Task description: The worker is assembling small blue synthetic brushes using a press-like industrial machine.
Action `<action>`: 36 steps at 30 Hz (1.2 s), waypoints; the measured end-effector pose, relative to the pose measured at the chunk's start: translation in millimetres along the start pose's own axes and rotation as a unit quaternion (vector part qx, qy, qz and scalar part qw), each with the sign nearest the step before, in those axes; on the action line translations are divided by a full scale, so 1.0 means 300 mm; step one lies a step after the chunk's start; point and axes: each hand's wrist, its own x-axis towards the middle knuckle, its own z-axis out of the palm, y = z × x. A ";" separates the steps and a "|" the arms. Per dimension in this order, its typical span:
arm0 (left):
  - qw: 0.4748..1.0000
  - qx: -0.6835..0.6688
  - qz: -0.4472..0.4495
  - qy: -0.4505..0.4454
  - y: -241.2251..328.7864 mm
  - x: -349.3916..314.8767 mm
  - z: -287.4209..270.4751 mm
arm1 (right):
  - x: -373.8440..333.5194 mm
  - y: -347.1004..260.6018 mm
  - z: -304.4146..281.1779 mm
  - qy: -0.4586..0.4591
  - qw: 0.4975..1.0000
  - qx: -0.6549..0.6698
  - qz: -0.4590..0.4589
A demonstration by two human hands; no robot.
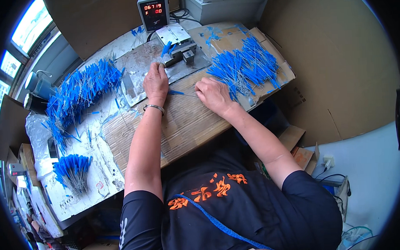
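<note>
My left hand (156,84), wearing a bracelet, is closed on blue-tipped wires (166,47). Their blue ends point up beside a small metal press-like fixture (187,51). To its right, my right hand (213,94) pinches the bare end of another blue-tipped wire (177,92), whose blue end points left toward my left wrist. Just past my right hand lies a large heap of blue-tipped wires (246,64) on a cardboard sheet (273,78). A second heap (84,85) spreads over the left of the table.
A counter box with red lit digits (154,14) stands behind the fixture. At the table's left, a smaller bunch of blue-tipped wires (74,171) lies near a clear plastic bag (37,130). Cups (42,84) stand by the window. Tall cardboard (330,67) walls the right side.
</note>
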 end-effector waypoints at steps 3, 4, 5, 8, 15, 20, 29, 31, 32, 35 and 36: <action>0.999 -0.035 -0.004 0.009 0.008 -0.011 0.009 | 0.017 -0.001 0.003 -0.032 0.999 -0.011 0.023; 0.999 -0.031 -0.006 0.012 0.008 -0.015 0.010 | 0.018 -0.005 0.005 -0.064 0.997 0.013 0.047; 0.999 -0.030 -0.009 0.009 0.005 -0.014 0.008 | 0.024 -0.013 0.010 -0.059 0.997 0.014 0.045; 0.999 -0.041 -0.004 0.004 -0.001 -0.018 0.008 | 0.017 -0.007 0.035 -0.045 0.999 0.015 0.009; 0.993 -0.110 -0.044 -0.002 -0.007 -0.005 0.005 | 0.071 0.076 0.090 -0.012 0.978 0.179 0.105; 0.993 -0.106 -0.043 -0.017 -0.008 -0.002 0.015 | 0.157 0.135 0.148 0.058 0.969 0.170 0.172; 0.997 -0.067 -0.026 -0.020 -0.011 -0.004 0.014 | 0.194 0.138 0.178 0.078 0.966 0.168 0.179; 0.997 -0.068 -0.023 -0.017 -0.009 -0.006 0.010 | 0.195 0.136 0.176 0.078 0.966 0.173 0.174; 0.997 -0.068 -0.024 -0.017 -0.007 -0.006 0.009 | 0.192 0.134 0.175 0.073 0.964 0.181 0.182; 0.997 -0.063 -0.025 -0.021 -0.004 -0.008 0.008 | 0.193 0.130 0.172 0.072 0.961 0.191 0.186; 0.998 -0.057 -0.022 -0.020 -0.002 -0.007 0.007 | 0.193 0.130 0.170 0.077 0.961 0.192 0.182</action>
